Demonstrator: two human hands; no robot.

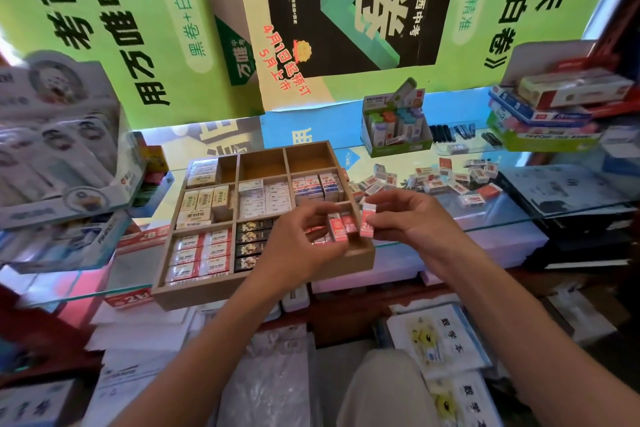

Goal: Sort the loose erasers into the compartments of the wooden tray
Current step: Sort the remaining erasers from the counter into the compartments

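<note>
Over wooden tray [194,291]: right hand [412,218] pinches eraser [367,224]; left hand [304,236] curled beside.

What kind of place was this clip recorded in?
Most likely a stationery shop counter: a wooden tray of boxed erasers on a glass countertop, a retail display box of stationery behind, and exam-book posters above.

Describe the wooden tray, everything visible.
The wooden tray is a shallow, pale-brown box split by thin wooden walls into compartments. It sits on the glass counter, its near edge jutting past the glass. Most compartments hold rows of wrapped erasers; two at the far edge look empty. The left hand reaches into its near right compartment, among pink erasers.
</note>
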